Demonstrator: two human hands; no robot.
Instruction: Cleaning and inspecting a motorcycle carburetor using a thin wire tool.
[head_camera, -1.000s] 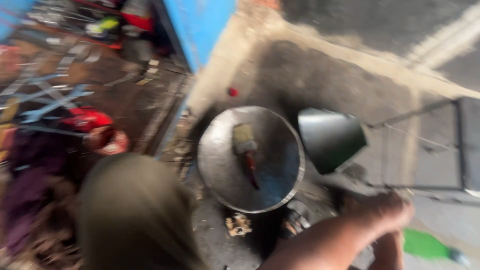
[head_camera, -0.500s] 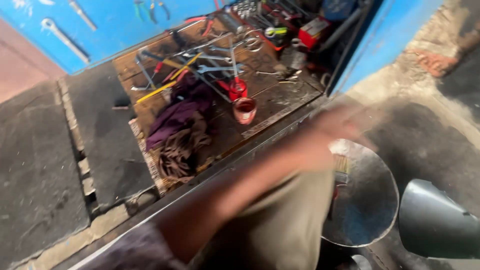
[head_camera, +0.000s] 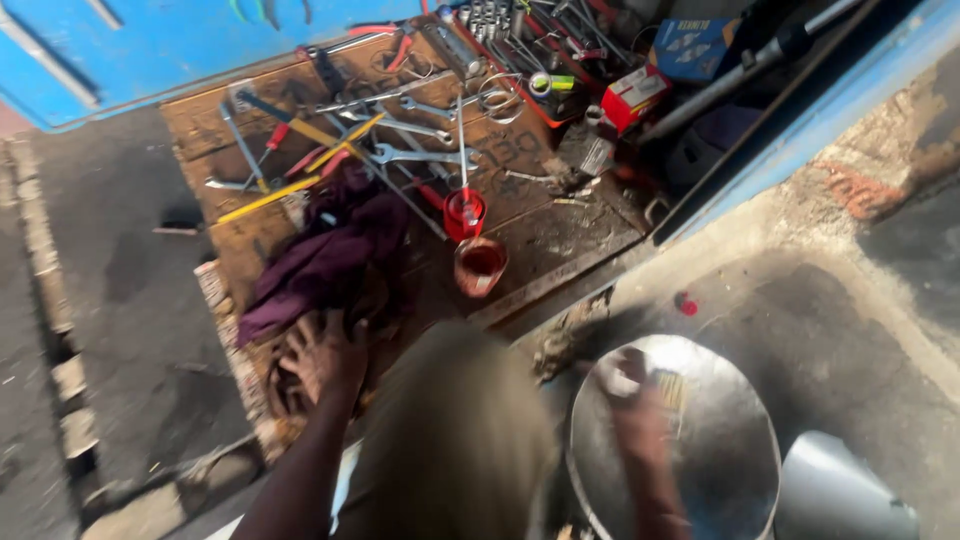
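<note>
My left hand (head_camera: 320, 358) reaches out to the left, fingers spread on a brownish rag (head_camera: 290, 385) at the edge of a wooden board (head_camera: 540, 235). A purple cloth (head_camera: 330, 255) lies just beyond it. My right hand (head_camera: 635, 405) is blurred and hovers over a round metal basin (head_camera: 720, 450). Something pale shows at its fingers, next to a small brush (head_camera: 670, 390) in the basin. Whether the right hand grips anything is unclear. My knee in olive cloth (head_camera: 450, 430) fills the middle foreground.
Spanners (head_camera: 420, 155), pliers and screwdrivers are spread over the board. A red can (head_camera: 464, 212) and a rusty cup (head_camera: 480, 265) stand near its front edge. Boxes (head_camera: 690, 45) and a blue panel (head_camera: 150, 50) lie behind. A grey metal cone (head_camera: 840, 490) sits at the lower right.
The view has swung left from the basin toward the tool board. My left hand has reached out and landed on the rag; my right hand stays over the basin.
</note>
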